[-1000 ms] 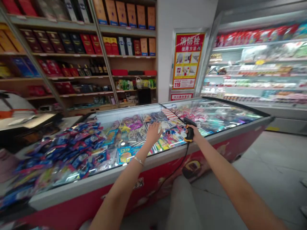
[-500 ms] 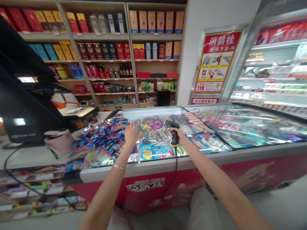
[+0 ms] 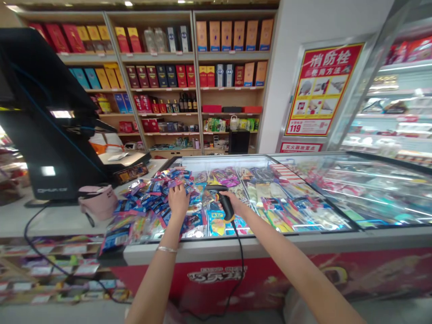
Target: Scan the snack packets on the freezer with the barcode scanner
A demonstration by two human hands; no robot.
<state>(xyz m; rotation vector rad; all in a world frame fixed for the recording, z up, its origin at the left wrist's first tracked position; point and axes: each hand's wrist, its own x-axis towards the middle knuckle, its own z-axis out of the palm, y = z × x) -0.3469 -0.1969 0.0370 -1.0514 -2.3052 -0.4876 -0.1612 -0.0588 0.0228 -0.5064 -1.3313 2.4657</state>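
My right hand (image 3: 232, 202) grips a black and yellow barcode scanner (image 3: 227, 208) by its handle, its head pointing left toward the pile. A cable runs from the scanner's base down the front of the freezer. My left hand (image 3: 178, 200) is at the right side of a heap of small blue and pink packets (image 3: 148, 198), fingers curled down on a packet (image 3: 173, 183) at its edge. The heap lies on the glass top of a chest freezer (image 3: 270, 243). Under the glass, colourful frozen-treat packs (image 3: 222, 221) are visible.
A black checkout machine (image 3: 50, 135) stands on the counter at left, with a pink pouch (image 3: 97, 202) beside it. Shelves of boxed bottles (image 3: 158, 76) line the back wall. A red fire-hydrant poster (image 3: 324, 90) hangs at right, near a lit display fridge (image 3: 398, 108).
The view has shifted slightly. My left hand has moved left, with fingertips now down on the packets. My right hand has brought the scanner left, closer to my left hand.
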